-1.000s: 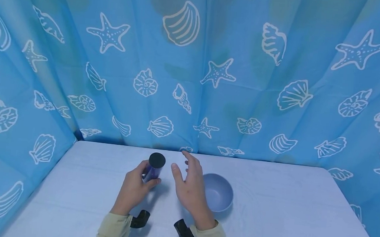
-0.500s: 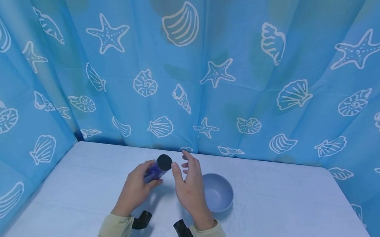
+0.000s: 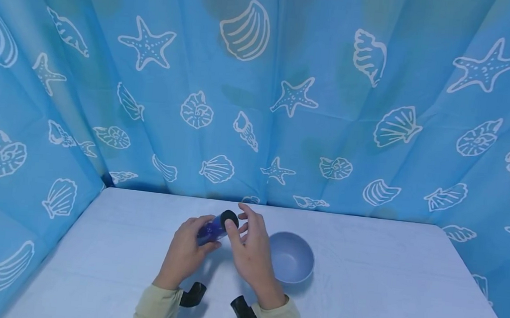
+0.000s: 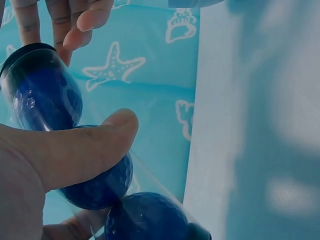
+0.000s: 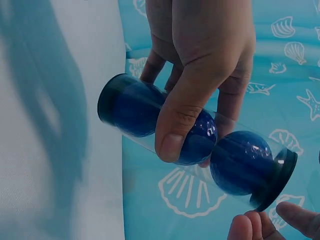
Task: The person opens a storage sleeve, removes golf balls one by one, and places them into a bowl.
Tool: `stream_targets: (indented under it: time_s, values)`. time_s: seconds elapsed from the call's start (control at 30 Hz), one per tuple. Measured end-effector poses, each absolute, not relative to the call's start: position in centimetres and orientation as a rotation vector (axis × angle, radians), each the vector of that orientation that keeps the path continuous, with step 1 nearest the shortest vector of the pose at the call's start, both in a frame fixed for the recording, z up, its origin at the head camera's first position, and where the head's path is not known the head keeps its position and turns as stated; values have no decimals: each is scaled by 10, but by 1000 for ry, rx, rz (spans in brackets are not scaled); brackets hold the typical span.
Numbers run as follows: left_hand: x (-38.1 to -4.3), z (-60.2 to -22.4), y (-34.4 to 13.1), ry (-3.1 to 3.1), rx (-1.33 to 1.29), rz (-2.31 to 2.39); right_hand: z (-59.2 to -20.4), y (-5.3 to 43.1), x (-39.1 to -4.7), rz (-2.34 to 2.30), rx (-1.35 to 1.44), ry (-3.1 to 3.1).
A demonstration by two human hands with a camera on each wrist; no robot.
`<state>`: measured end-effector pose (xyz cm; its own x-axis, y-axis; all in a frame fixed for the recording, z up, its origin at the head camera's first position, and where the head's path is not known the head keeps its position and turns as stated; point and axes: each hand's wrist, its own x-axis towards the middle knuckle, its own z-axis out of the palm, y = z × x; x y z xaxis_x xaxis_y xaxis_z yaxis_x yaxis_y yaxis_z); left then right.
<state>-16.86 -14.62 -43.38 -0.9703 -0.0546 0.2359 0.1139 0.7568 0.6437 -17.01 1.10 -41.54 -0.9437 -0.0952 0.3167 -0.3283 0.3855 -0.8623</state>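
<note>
My left hand (image 3: 183, 255) grips a clear tube of blue balls (image 3: 210, 231) around its middle, thumb on the near side. In the right wrist view three dimpled balls (image 5: 240, 162) show through the wall, and a black cap (image 5: 276, 181) closes each end. The tube is held tilted, its upper capped end toward my right hand (image 3: 253, 251). The right hand's fingers are spread and loosely bent around that cap; in the right wrist view its fingertips (image 5: 240, 227) lie at the cap's edge. Whether they touch the cap I cannot tell.
A grey-blue bowl (image 3: 291, 256) stands on the white table (image 3: 385, 279), just right of the right hand. Blue curtains (image 3: 322, 99) with white shell and starfish prints hang behind and at the sides. A black wrist camera mount (image 3: 193, 295) sticks inward from the left sleeve.
The left hand has tipped the tube from nearly upright toward the right, bringing its capped end up to the right hand. The right hand has shifted slightly left; the bowl has stayed put.
</note>
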Motion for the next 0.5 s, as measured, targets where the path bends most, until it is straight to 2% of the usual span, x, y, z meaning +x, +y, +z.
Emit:
stream_targets:
  time_s: [0.5]
  values:
    - [-168, -433, -141, -2700, -33, -965, -423, 8, -173, 1543, 347, -2418]
